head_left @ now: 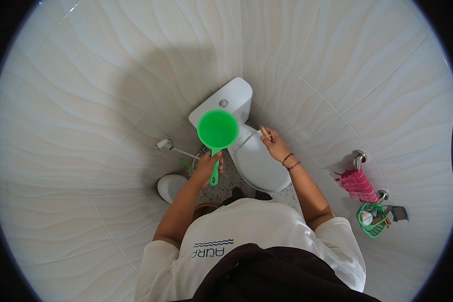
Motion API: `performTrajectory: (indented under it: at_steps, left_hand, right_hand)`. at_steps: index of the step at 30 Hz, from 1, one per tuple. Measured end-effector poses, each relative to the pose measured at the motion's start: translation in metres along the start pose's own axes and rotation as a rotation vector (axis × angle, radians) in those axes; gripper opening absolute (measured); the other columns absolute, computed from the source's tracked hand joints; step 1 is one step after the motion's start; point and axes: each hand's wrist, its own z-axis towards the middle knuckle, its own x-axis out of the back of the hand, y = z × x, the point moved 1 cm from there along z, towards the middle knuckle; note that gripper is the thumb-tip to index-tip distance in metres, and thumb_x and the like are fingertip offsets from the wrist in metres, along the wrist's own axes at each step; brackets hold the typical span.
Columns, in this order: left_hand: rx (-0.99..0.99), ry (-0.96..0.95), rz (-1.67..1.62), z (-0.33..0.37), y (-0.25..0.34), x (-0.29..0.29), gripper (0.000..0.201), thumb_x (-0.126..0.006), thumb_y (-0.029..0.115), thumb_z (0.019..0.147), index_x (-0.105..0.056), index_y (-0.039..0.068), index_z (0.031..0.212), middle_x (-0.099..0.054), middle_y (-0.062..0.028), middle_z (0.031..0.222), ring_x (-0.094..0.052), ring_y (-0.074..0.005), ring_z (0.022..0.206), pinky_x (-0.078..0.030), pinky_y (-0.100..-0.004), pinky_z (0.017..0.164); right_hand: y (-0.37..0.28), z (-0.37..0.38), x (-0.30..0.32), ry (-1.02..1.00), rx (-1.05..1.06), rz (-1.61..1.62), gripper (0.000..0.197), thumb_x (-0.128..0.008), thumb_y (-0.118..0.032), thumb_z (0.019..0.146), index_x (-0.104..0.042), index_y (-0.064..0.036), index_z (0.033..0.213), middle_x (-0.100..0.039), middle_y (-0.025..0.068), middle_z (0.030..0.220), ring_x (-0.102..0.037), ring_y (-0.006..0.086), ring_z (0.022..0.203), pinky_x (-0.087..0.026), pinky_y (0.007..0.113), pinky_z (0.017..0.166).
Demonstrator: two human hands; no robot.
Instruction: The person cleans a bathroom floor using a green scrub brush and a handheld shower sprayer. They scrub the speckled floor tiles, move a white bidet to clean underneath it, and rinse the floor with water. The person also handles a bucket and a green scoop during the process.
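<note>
My left hand (207, 168) is closed around the handle of a bright green plastic dipper (218, 130). The dipper's round bowl faces up in front of the toilet tank (226, 98); whether it holds water I cannot tell. In my right hand (278, 146) is a small tan, wooden-looking piece (265, 133), perhaps a brush, mostly hidden by the fingers. That hand is above the right edge of the white toilet lid (261, 161), which is down. A round push button (224, 103) sits on top of the tank.
A white spray head (164, 144) hangs on the left wall above a white round-topped bin (171, 187). Along the right wall are a pink cloth (358, 186) on a metal rail and a green basket (372, 229) of small items. Tiled walls meet behind the tank.
</note>
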Motion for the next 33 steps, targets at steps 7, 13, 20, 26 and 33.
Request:
performTrajectory:
  at_steps: [7, 13, 20, 26, 33]
  left_hand:
    - [0.046, -0.077, 0.021, -0.005, -0.011, -0.018, 0.021, -0.054, 0.026, 0.090, -0.050, 0.010, 0.103, -0.048, 0.0000, 0.074, -0.046, -0.0076, 0.055, -0.039, -0.0232, 0.050]
    - [0.049, -0.087, 0.075, -0.011, -0.013, -0.035, 0.017, -0.052, 0.024, 0.091, -0.049, 0.009, 0.099, -0.048, -0.0002, 0.074, -0.046, -0.0080, 0.056, -0.040, -0.0236, 0.050]
    - [-0.007, -0.107, 0.233, 0.003, -0.020, -0.051, 0.011, -0.052, 0.018, 0.090, -0.047, 0.008, 0.093, -0.048, -0.0008, 0.073, -0.047, -0.0084, 0.058, -0.040, -0.0237, 0.050]
    - [-0.026, -0.128, 0.467, 0.006, -0.019, -0.059, 0.008, -0.050, 0.012, 0.089, -0.045, 0.006, 0.092, -0.047, -0.0008, 0.070, -0.047, -0.0091, 0.057, -0.041, -0.0248, 0.049]
    - [-0.082, -0.086, 0.618, 0.015, -0.033, -0.075, 0.021, -0.055, 0.018, 0.087, -0.044, 0.001, 0.092, -0.054, -0.0068, 0.066, -0.052, -0.0146, 0.052, -0.043, -0.0305, 0.049]
  right_hand:
    - [-0.006, -0.018, 0.034, 0.026, -0.194, 0.446, 0.042, -0.053, -0.026, 0.090, -0.044, -0.0033, 0.124, -0.049, -0.0006, 0.081, -0.047, 0.0071, 0.065, -0.044, 0.023, 0.059]
    - [0.011, -0.053, 0.051, 0.102, -0.144, 0.474, 0.043, -0.053, -0.026, 0.091, -0.045, -0.0037, 0.126, -0.053, -0.0004, 0.088, -0.048, 0.0069, 0.069, -0.045, 0.022, 0.061]
    - [-0.023, -0.022, 0.056, 0.044, 0.204, 0.276, 0.044, -0.057, -0.024, 0.088, -0.047, -0.0044, 0.126, -0.057, 0.0070, 0.112, -0.054, 0.0147, 0.097, -0.043, 0.026, 0.083]
    - [-0.095, -0.005, 0.038, -0.219, 0.271, -0.726, 0.032, -0.061, -0.027, 0.077, -0.063, -0.0098, 0.104, -0.060, 0.0097, 0.101, -0.056, 0.0244, 0.097, -0.041, 0.040, 0.079]
    - [-0.054, 0.028, -0.036, -0.294, 0.398, -1.285, 0.020, -0.060, -0.028, 0.076, -0.070, -0.0127, 0.084, -0.063, 0.0088, 0.093, -0.055, 0.0259, 0.095, -0.043, 0.036, 0.077]
